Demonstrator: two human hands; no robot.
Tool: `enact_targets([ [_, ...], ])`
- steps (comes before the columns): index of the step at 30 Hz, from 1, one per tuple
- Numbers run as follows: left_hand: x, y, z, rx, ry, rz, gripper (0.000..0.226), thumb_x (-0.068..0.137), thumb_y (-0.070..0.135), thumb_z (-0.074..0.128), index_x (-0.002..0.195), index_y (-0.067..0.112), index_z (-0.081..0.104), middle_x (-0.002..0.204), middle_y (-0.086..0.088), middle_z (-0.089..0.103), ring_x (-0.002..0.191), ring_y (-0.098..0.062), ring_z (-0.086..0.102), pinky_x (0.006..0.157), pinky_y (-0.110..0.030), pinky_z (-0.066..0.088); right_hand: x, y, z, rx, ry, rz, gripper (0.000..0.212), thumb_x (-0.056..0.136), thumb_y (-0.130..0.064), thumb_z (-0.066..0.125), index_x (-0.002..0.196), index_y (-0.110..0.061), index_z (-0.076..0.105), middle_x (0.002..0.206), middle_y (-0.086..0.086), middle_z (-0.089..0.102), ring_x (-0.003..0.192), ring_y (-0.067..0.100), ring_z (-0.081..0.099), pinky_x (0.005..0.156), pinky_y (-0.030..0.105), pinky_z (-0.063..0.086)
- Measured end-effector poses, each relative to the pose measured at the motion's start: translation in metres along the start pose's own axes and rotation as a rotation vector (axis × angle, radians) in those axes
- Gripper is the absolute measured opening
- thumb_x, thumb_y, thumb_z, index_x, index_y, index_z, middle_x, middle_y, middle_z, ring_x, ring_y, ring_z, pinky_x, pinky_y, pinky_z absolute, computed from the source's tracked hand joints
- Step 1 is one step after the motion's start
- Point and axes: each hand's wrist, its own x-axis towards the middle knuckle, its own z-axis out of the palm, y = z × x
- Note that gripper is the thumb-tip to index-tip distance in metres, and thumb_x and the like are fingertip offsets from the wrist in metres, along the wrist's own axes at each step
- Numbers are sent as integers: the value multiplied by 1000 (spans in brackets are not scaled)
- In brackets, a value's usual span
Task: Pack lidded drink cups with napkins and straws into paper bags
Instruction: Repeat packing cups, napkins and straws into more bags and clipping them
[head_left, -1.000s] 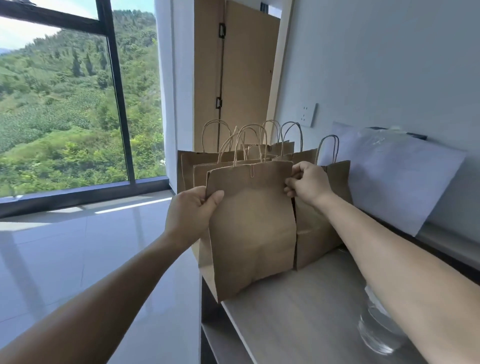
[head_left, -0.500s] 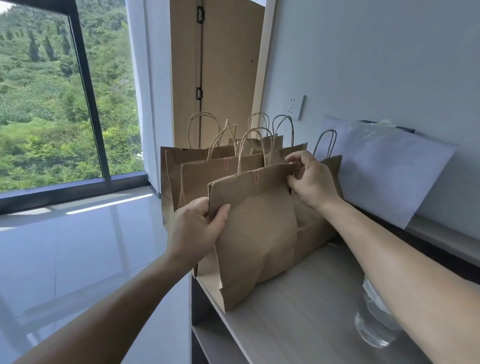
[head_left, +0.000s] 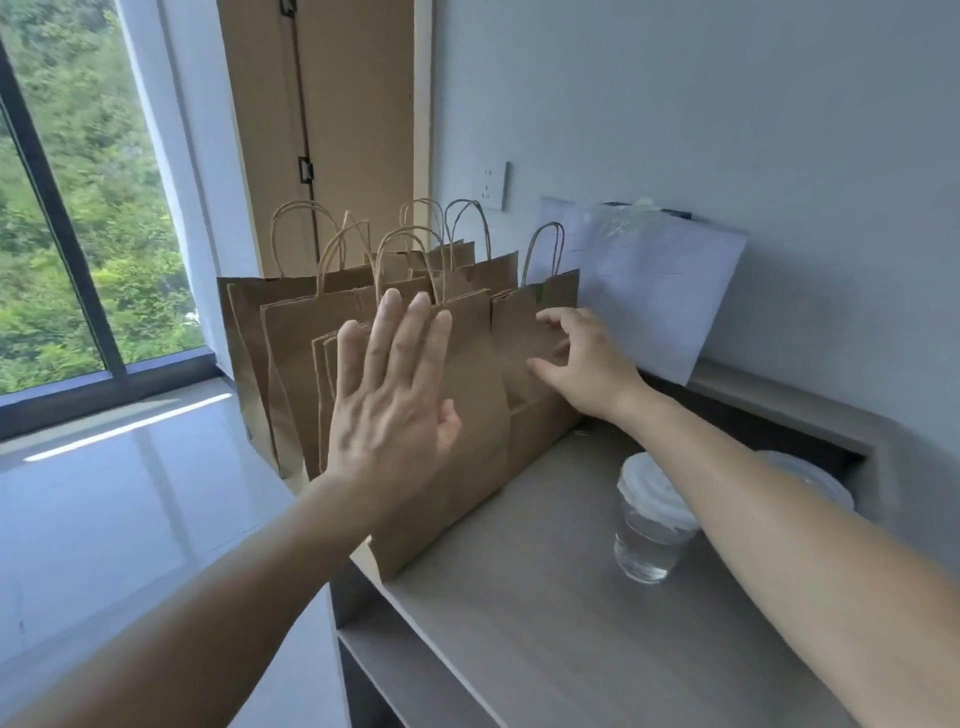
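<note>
While the left hand (head_left: 387, 405) is flat, fingers straight and nearly together, palm facing the front paper bag (head_left: 467, 415), it grips nothing. Can't tell if the palm actually touches the paper. Right hand (head_left: 587, 358): fingers loosely spread, also holding nothing, thumb and fingertips at the face of the next bag (head_left: 535, 312) on the right. Contact there is unclear too.

Front paper bag stands upright at the near left edge of the counter (head_left: 545, 623), handles up. More brown bags (head_left: 291, 338) are lined up behind it, upright and packed close, reaching toward the door (head_left: 353, 130).

Lidded cup (head_left: 649, 525): clear, white lid, standing on the counter near the bags, under the right forearm. A second white lid (head_left: 810, 473) shows just past that forearm, mostly hidden.

White flat bag (head_left: 649, 291) leans on the wall behind the row, wall socket (head_left: 493, 184) above it. Window (head_left: 78, 208) at left with green trees outside.
</note>
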Motion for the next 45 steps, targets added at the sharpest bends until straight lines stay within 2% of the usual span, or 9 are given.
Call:
enact_targets([
  [2, 0, 27, 4, -11, -178, -13, 81, 89, 38, 58, 157, 13, 20, 165, -6, 15, 153, -25, -3, 122, -47, -5, -25, 12, -23, -44, -91, 56, 63, 87, -38, 71, 141, -20, 44, 142, 0, 44, 123, 19, 51, 105, 38, 42],
  [4, 3, 58, 10, -23, -314, -17, 78, 92, 48, 48, 157, 16, 17, 165, -5, 13, 153, -24, -3, 121, -48, 3, -54, 25, -49, -82, -133, 100, 68, 86, -42, 70, 145, -20, 41, 148, 1, 41, 132, 19, 44, 109, 37, 37],
  [10, 4, 176, 11, -153, -525, -8, 72, 94, 56, 44, 153, 21, 27, 163, -2, 19, 151, -24, 6, 117, -46, 16, -156, 81, -134, -187, -95, 222, 72, 84, -45, 71, 145, -19, 43, 149, 3, 41, 134, 20, 43, 103, 27, 32],
  [15, 7, 282, 4, -224, -575, 94, 73, 94, 57, 44, 154, 21, 26, 163, -1, 19, 151, -23, 7, 117, -46, 16, -243, 127, -203, -226, -55, 350, 72, 84, -44, 72, 144, -15, 44, 145, 9, 42, 134, 24, 42, 109, 33, 34],
  [20, 14, 389, 2, -293, -585, 304, 70, 90, 59, 48, 148, 21, 35, 159, -3, 27, 148, -23, 15, 115, -47, 19, -326, 173, -263, -289, -8, 518, 71, 87, -42, 70, 145, -12, 43, 148, 14, 42, 137, 27, 39, 113, 34, 31],
  [28, 6, 547, 25, -370, -672, 654, 71, 92, 59, 43, 150, 20, 31, 157, -4, 29, 145, -25, 20, 112, -48, 24, -445, 233, -324, -322, 103, 862, 72, 85, -48, 68, 145, -19, 42, 149, 7, 38, 137, 24, 36, 112, 40, 34],
  [34, -42, 651, 38, -507, -782, 868, 72, 95, 58, 41, 152, 18, 27, 159, -7, 26, 147, -27, 18, 114, -49, 23, -544, 252, -358, -354, 170, 1142, 71, 85, -51, 66, 145, -21, 41, 149, 4, 36, 138, 23, 34, 109, 39, 35],
  [38, -83, 702, 29, -572, -864, 966, 72, 95, 58, 42, 152, 17, 27, 159, -7, 26, 147, -28, 19, 114, -50, 22, -608, 254, -374, -357, 188, 1279, 69, 86, -50, 66, 144, -21, 42, 150, 3, 36, 138, 22, 33, 109, 38, 35],
  [45, -128, 803, 4, -648, -891, 1048, 72, 95, 57, 42, 153, 18, 26, 159, -7, 26, 147, -29, 19, 115, -50, 22, -720, 285, -411, -351, 268, 1419, 69, 85, -51, 66, 143, -20, 45, 148, 4, 39, 133, 21, 41, 105, 36, 39],
])
